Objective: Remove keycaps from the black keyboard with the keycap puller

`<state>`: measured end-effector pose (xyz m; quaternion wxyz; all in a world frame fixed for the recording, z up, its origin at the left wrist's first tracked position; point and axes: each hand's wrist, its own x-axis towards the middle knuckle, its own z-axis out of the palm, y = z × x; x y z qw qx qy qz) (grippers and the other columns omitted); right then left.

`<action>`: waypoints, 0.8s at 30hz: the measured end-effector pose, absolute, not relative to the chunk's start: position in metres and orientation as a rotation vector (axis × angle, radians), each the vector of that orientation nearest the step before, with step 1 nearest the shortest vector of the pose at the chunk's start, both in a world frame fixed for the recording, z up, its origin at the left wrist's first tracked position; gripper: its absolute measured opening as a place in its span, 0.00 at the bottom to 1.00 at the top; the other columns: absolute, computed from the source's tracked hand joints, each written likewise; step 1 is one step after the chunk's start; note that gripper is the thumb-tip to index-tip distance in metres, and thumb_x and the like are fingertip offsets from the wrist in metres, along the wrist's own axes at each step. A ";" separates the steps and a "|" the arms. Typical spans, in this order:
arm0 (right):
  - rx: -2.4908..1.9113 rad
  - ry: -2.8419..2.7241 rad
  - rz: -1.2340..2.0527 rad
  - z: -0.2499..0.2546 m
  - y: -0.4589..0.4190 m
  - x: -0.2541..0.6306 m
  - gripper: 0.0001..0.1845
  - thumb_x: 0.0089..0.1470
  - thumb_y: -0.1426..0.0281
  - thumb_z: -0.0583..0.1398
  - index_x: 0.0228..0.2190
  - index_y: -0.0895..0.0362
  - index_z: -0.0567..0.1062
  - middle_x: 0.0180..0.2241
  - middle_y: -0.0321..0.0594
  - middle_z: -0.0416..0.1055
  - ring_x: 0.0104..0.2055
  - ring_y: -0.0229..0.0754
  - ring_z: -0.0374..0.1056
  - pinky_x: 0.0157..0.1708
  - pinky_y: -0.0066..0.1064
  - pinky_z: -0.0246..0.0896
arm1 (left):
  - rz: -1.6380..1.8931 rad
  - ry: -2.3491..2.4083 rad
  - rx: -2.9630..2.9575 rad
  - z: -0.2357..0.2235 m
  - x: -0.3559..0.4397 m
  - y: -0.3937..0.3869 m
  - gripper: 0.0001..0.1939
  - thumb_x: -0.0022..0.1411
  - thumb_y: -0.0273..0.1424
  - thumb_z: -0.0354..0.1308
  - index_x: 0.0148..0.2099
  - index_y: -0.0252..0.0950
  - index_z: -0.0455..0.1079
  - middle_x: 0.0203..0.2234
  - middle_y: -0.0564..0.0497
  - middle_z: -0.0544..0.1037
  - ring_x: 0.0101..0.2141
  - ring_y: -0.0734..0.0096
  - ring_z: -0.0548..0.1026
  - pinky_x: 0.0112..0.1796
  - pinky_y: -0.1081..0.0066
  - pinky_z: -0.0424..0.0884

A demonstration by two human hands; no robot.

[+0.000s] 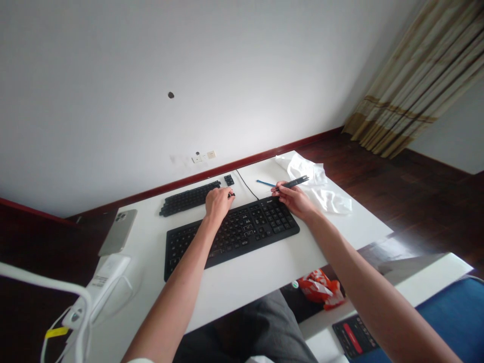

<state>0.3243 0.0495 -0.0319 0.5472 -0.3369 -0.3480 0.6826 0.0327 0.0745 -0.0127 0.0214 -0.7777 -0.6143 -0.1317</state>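
A black keyboard (242,229) lies on the white table (264,272). Behind it sits a row of loose black keycaps (189,197), with a small separate block of keycaps (229,180) to its right. My left hand (218,202) hovers over the keyboard's back edge, fingers pinched on a small black keycap (231,194). My right hand (295,197) is closed around a dark pen-like tool (293,183) at the keyboard's far right corner. A thin blue stick (265,183) lies just beyond that tool.
The keyboard's cable (246,185) runs to the table's back edge. Clear plastic wrapping (321,187) lies at the back right. A phone (118,232) rests face down at the left, with a white device and cables (102,282) nearer me. An orange bag (319,287) sits on the floor below.
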 end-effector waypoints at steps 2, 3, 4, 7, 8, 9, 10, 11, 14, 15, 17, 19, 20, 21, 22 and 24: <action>-0.796 -0.823 1.618 -0.033 0.050 0.325 0.13 0.53 0.63 0.75 0.37 0.54 0.81 0.38 0.40 0.81 0.37 0.37 0.76 0.27 0.20 0.68 | -0.414 -1.899 -2.414 -0.013 0.032 0.075 0.07 0.67 0.35 0.68 0.47 0.43 0.82 0.40 0.47 0.86 0.43 0.56 0.81 0.45 0.63 0.72; -0.793 -0.823 1.621 -0.033 0.050 0.325 0.13 0.53 0.63 0.75 0.37 0.54 0.81 0.38 0.40 0.81 0.37 0.37 0.76 0.27 0.20 0.68 | -0.417 -1.898 -2.415 -0.013 0.032 0.075 0.07 0.67 0.35 0.68 0.47 0.43 0.82 0.40 0.47 0.86 0.43 0.56 0.81 0.45 0.63 0.72; -0.788 -0.821 1.624 -0.034 0.050 0.325 0.13 0.53 0.63 0.75 0.37 0.54 0.81 0.38 0.40 0.81 0.37 0.37 0.76 0.27 0.20 0.69 | -0.420 -1.897 -2.417 -0.012 0.032 0.074 0.07 0.67 0.34 0.68 0.47 0.43 0.82 0.40 0.47 0.86 0.43 0.56 0.81 0.45 0.63 0.72; -0.779 -0.820 1.628 -0.034 0.051 0.325 0.12 0.54 0.64 0.75 0.37 0.54 0.81 0.38 0.40 0.81 0.37 0.36 0.75 0.28 0.18 0.69 | -0.432 -1.887 -2.418 -0.011 0.032 0.074 0.06 0.68 0.34 0.67 0.47 0.43 0.82 0.41 0.47 0.86 0.43 0.57 0.81 0.45 0.63 0.72; -0.779 -0.820 1.629 -0.035 0.051 0.325 0.12 0.54 0.64 0.75 0.37 0.54 0.81 0.38 0.40 0.81 0.37 0.36 0.75 0.28 0.18 0.69 | -0.436 -1.885 -2.419 -0.011 0.032 0.074 0.06 0.68 0.33 0.67 0.47 0.43 0.82 0.41 0.47 0.86 0.43 0.57 0.81 0.45 0.63 0.72; -0.781 -0.821 1.629 -0.035 0.051 0.325 0.12 0.54 0.64 0.75 0.37 0.54 0.81 0.38 0.40 0.81 0.37 0.36 0.75 0.28 0.18 0.68 | -0.438 -1.886 -2.422 -0.011 0.032 0.074 0.06 0.68 0.33 0.67 0.47 0.43 0.82 0.41 0.48 0.86 0.43 0.57 0.81 0.45 0.63 0.72; -0.783 -0.822 1.630 -0.035 0.051 0.325 0.12 0.54 0.63 0.75 0.37 0.54 0.81 0.38 0.40 0.81 0.37 0.36 0.75 0.27 0.18 0.68 | -0.437 -1.891 -2.424 -0.011 0.032 0.074 0.06 0.68 0.33 0.67 0.47 0.43 0.82 0.41 0.48 0.86 0.43 0.57 0.81 0.45 0.63 0.72; -0.784 -0.824 1.629 -0.035 0.051 0.325 0.13 0.54 0.63 0.75 0.37 0.54 0.81 0.38 0.40 0.81 0.37 0.36 0.75 0.28 0.18 0.68 | -0.436 -1.898 -2.426 -0.011 0.032 0.074 0.06 0.68 0.33 0.67 0.47 0.43 0.82 0.41 0.48 0.86 0.43 0.57 0.81 0.45 0.64 0.72; -0.785 -0.834 1.623 -0.036 0.050 0.326 0.12 0.54 0.63 0.75 0.37 0.54 0.81 0.38 0.40 0.81 0.37 0.36 0.75 0.29 0.19 0.69 | -0.438 -1.912 -2.427 -0.011 0.032 0.073 0.07 0.68 0.33 0.67 0.48 0.43 0.82 0.42 0.47 0.86 0.43 0.57 0.81 0.46 0.64 0.72; -0.785 -0.836 1.622 -0.036 0.050 0.326 0.12 0.54 0.63 0.75 0.37 0.54 0.81 0.39 0.40 0.81 0.37 0.36 0.75 0.29 0.19 0.69 | -0.441 -1.911 -2.426 -0.012 0.032 0.073 0.07 0.68 0.33 0.67 0.48 0.43 0.82 0.42 0.47 0.86 0.43 0.58 0.81 0.46 0.64 0.72; -0.783 -0.836 1.623 -0.036 0.050 0.326 0.12 0.55 0.63 0.75 0.38 0.54 0.81 0.39 0.39 0.81 0.37 0.36 0.75 0.29 0.19 0.70 | -0.445 -1.903 -2.425 -0.012 0.032 0.073 0.06 0.68 0.33 0.66 0.47 0.43 0.81 0.42 0.47 0.86 0.43 0.58 0.81 0.45 0.64 0.72; -0.778 -0.833 1.626 -0.035 0.050 0.326 0.12 0.55 0.64 0.75 0.37 0.54 0.81 0.39 0.39 0.81 0.38 0.35 0.75 0.30 0.18 0.70 | -0.445 -1.891 -2.417 -0.012 0.032 0.073 0.06 0.68 0.34 0.66 0.46 0.43 0.81 0.41 0.48 0.86 0.42 0.58 0.81 0.44 0.64 0.72; -0.777 -0.832 1.627 -0.035 0.050 0.326 0.12 0.55 0.64 0.75 0.37 0.54 0.81 0.39 0.39 0.81 0.38 0.35 0.75 0.30 0.17 0.70 | -0.442 -1.887 -2.410 -0.012 0.031 0.073 0.05 0.68 0.34 0.66 0.46 0.43 0.81 0.40 0.48 0.86 0.42 0.58 0.81 0.44 0.64 0.72; -0.777 -0.832 1.627 -0.035 0.050 0.326 0.12 0.55 0.64 0.75 0.37 0.54 0.81 0.38 0.39 0.81 0.38 0.35 0.75 0.30 0.17 0.70 | -0.437 -1.887 -2.403 -0.012 0.031 0.073 0.05 0.68 0.34 0.66 0.46 0.43 0.81 0.40 0.48 0.86 0.41 0.57 0.81 0.44 0.64 0.72; -0.777 -0.833 1.627 -0.035 0.050 0.325 0.12 0.54 0.64 0.75 0.37 0.54 0.81 0.38 0.39 0.81 0.37 0.35 0.75 0.29 0.17 0.69 | -0.431 -1.891 -2.397 -0.012 0.031 0.073 0.05 0.68 0.34 0.66 0.46 0.43 0.81 0.40 0.48 0.86 0.41 0.57 0.81 0.44 0.64 0.72; -0.778 -0.837 1.625 -0.035 0.050 0.325 0.12 0.54 0.64 0.75 0.37 0.54 0.81 0.38 0.39 0.81 0.37 0.35 0.75 0.29 0.18 0.70 | -0.420 -1.907 -2.395 -0.012 0.031 0.072 0.05 0.69 0.34 0.66 0.46 0.43 0.81 0.40 0.48 0.86 0.42 0.57 0.81 0.44 0.64 0.72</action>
